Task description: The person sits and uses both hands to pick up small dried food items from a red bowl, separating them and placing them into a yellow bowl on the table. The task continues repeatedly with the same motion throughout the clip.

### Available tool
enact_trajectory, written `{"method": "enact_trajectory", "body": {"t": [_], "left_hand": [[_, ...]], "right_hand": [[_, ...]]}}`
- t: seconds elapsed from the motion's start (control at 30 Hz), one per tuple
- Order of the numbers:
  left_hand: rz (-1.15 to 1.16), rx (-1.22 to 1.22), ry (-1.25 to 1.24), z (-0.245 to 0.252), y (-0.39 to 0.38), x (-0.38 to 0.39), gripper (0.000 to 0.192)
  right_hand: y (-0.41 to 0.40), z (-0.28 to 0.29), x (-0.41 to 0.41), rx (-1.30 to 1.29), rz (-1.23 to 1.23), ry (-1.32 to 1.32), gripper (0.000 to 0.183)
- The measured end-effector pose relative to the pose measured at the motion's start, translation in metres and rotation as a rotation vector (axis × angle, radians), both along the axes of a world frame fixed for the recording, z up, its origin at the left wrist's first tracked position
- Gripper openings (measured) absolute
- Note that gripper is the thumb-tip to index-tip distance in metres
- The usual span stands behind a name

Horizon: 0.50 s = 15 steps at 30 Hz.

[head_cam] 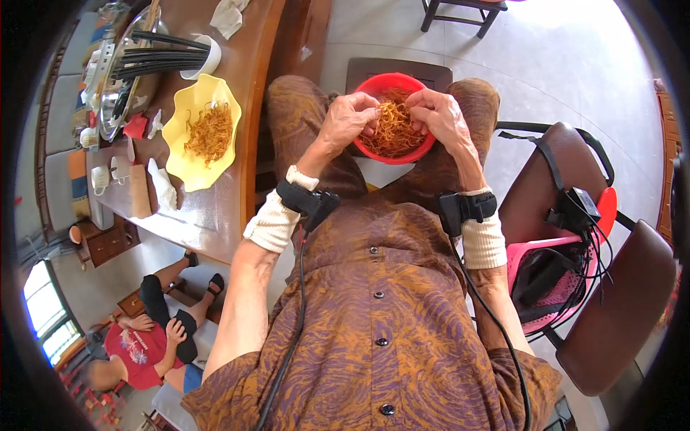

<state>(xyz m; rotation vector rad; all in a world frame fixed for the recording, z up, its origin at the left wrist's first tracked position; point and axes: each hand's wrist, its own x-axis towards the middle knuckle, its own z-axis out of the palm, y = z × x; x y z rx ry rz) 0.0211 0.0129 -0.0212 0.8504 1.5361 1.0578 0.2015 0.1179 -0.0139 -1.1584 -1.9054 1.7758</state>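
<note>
A red plastic basin (pixel 395 160) sits between my knees, over a dark brown stool (pixel 431 70). Thin, curly orange-brown strands, apparently dried cordyceps (pixel 393 143), fill it. Over the basin's left side, my left hand (pixel 350 116) pinches a few strands between thumb and fingertips. Opposite it, my right hand (pixel 439 116) also holds strands in a pinch, close to a paler orange clump (pixel 394 116) between the two hands. A yellow wavy-edged dish (pixel 186 167) stands on the table to my left, with a smaller heap of the same strands (pixel 211 132) in it.
The wooden table (pixel 215 215) carries a white cup (pixel 207 59) of black chopsticks, crumpled tissues (pixel 163 186) and mugs (pixel 100 179). On my right, a brown chair (pixel 555 161) holds a pink basket (pixel 525 250) with cables. Cables run from my wrist straps. A person (pixel 145 345) sits lower left.
</note>
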Motion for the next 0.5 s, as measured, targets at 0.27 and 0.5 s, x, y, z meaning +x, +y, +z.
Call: {"method": "enact_trajectory", "body": {"t": [0.27, 0.5], "left_hand": [[-0.006, 0.015, -0.008, 0.002, -0.002, -0.004, 0.011], [0.026, -0.03, 0.008, 0.004, -0.007, -0.01, 0.011]], "right_hand": [[-0.008, -0.02, -0.034, 0.578, 0.249, -0.176, 0.022], [0.004, -0.009, -0.009, 0.248, 0.071, -0.086, 0.021]]}}
